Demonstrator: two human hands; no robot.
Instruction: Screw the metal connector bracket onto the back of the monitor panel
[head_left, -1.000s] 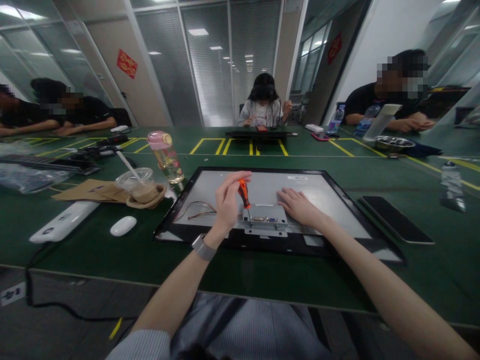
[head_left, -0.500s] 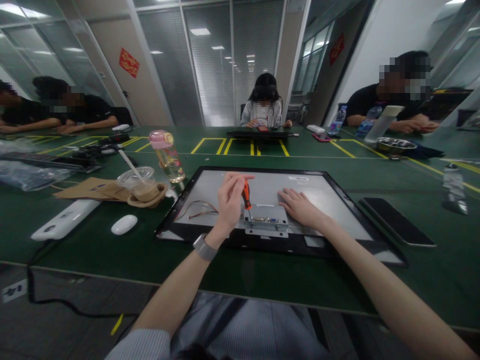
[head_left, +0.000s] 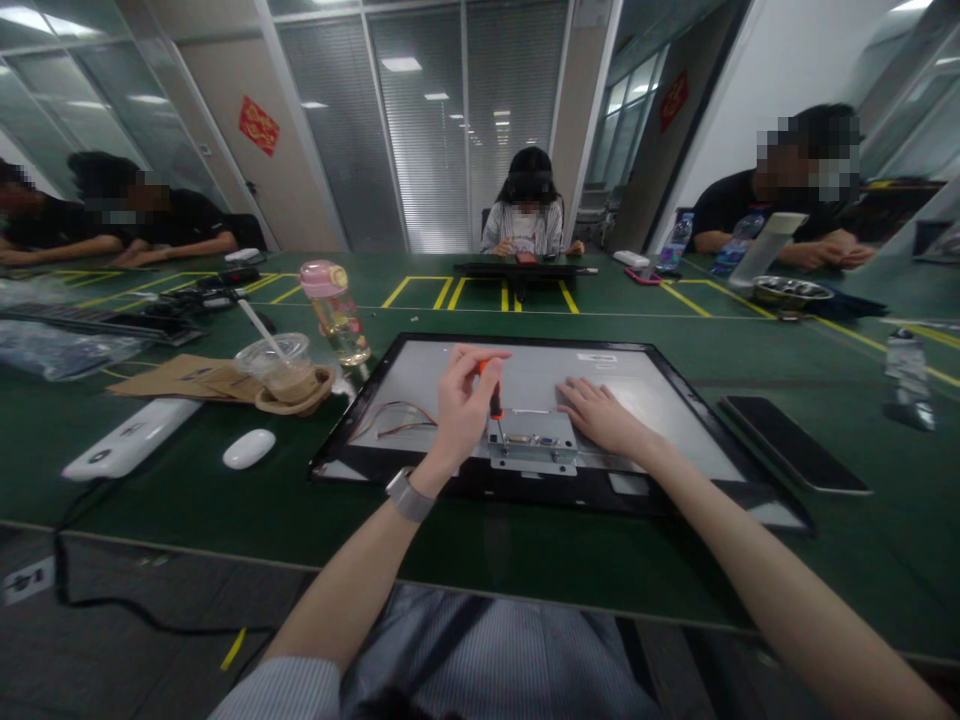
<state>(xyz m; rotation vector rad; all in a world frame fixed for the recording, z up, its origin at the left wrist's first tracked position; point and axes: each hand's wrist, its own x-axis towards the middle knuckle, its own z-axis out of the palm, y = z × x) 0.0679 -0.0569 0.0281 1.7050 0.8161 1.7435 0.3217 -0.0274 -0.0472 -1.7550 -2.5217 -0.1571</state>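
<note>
My left hand (head_left: 461,405) grips the orange and black handle of a screwdriver (head_left: 496,400) held nearly upright. The shaft runs down to the left end of a metal bracket with connector ports (head_left: 532,443); what its tip touches is too small to tell. This bracket sits at the near edge of a flat display panel (head_left: 517,370), grey-backed with a black frame. My right hand (head_left: 598,412) lies flat on the panel, fingers stretched out, just right of the bracket. Thin wires (head_left: 401,418) lie loose on the panel's left side.
Left of the panel are a white mouse (head_left: 249,449), a white power strip (head_left: 131,440), an iced drink cup (head_left: 281,365) and a pink-lidded bottle (head_left: 335,312). A black phone (head_left: 791,443) lies to the right. Several people sit around the green table.
My left thumb and fingers have shifted slightly around the screwdriver handle, covering more of it. My right hand stays in place on the panel.
</note>
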